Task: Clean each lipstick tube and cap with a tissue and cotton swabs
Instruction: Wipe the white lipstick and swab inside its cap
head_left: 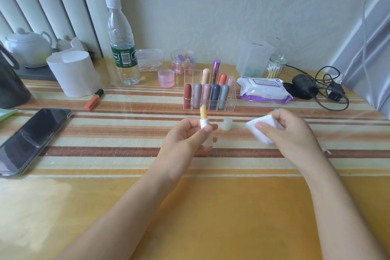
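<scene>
My left hand (187, 135) grips an uncapped white lipstick tube (204, 122) upright, its yellow stick raised above my fingers. Its translucent cap (227, 124) stands on the table just to the right. My right hand (287, 129) pinches a folded white tissue (262, 125) a short way right of the cap. Behind them a clear acrylic organizer (209, 95) holds several capped lipsticks in different colours. A glass jar of cotton swabs (276, 67) stands at the back right.
A wet-wipe pack (263, 88) lies right of the organizer, with a black cable and adapter (316, 88) beyond. A phone (31, 137), an orange lip gloss (94, 99), a paper roll (72, 74), a water bottle (122, 44) and a pink cup (166, 78) sit to the left.
</scene>
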